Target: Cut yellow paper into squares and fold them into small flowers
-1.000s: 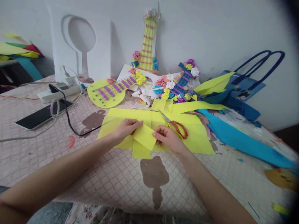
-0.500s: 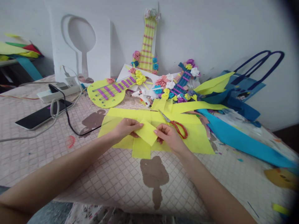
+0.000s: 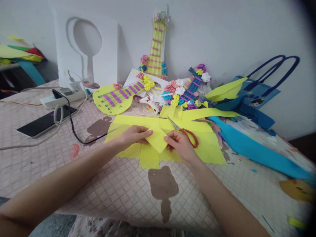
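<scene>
A small yellow paper piece (image 3: pixel 156 140) is held between both hands just above larger yellow paper sheets (image 3: pixel 209 144) spread on the table. My left hand (image 3: pixel 133 135) pinches its left edge, fingers closed. On the right edge my right hand (image 3: pixel 179 144) pinches it with thumb and fingers. Red-handled scissors (image 3: pixel 187 135) lie on the yellow sheets just behind my right hand.
Yellow paper guitars with paper flowers (image 3: pixel 118 96) and a glue gun (image 3: pixel 150 102) sit behind the sheets. A phone (image 3: pixel 44 122), power strip (image 3: pixel 63 96) and black cable (image 3: pixel 74 130) lie at the left. Blue paper strips (image 3: pixel 251 148) and a blue bag (image 3: pixel 259 92) fill the right.
The small yellow piece has been turned and folded slightly between the fingers; both hands stay in about the same spot, shifted a little upward.
</scene>
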Demonstrator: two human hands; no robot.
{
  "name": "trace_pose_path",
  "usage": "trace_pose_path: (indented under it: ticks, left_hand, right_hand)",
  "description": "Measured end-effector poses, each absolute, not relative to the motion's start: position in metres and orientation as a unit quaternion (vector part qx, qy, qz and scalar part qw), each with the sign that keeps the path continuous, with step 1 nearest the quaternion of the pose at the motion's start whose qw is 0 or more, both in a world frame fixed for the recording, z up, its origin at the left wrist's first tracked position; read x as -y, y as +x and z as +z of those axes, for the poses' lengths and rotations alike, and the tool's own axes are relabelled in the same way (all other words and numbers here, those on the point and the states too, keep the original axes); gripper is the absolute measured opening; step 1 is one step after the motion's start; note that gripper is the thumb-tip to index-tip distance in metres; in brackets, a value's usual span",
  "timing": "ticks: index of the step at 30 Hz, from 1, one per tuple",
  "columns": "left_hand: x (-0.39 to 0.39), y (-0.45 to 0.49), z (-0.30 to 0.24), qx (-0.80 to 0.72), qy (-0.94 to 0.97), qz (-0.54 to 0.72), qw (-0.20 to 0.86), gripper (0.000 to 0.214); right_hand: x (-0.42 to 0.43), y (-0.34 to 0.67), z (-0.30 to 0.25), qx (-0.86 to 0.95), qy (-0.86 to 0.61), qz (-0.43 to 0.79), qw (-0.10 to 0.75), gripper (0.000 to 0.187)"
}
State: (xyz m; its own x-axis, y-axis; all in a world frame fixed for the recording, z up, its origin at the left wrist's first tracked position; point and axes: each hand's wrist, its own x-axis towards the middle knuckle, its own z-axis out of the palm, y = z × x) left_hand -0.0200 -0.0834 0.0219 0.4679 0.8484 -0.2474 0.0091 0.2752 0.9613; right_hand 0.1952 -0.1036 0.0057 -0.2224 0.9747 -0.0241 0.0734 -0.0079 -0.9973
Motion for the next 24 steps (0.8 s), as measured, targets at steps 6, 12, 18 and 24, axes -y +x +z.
trace_pose_path:
  ticks: [6,12,18,24]
  left_hand:
    - [0.085,-0.0184,0.0221,-0.465,0.558,0.338,0.599,0.037]
    - [0.0873,-0.0175,0.0251,-0.489,0.562,0.349,0.568,0.037]
    - [0.0844,-0.0199,0.0234,-0.461,0.519,0.334,0.638,0.031]
    - [0.0831,-0.0211,0.023,-0.448,0.488,0.334,0.67,0.042]
  right_hand:
    - [0.1122,0.1856,0.0077,0.586,-0.445,0.57,0.365,0.027]
    - [0.1132,0.1849,0.0074,0.588,-0.451,0.563,0.366,0.027]
    - [0.1105,0.1866,0.0102,0.574,-0.467,0.538,0.403,0.029]
    - [0.1079,0.1903,0.006,0.568,-0.47,0.532,0.417,0.027]
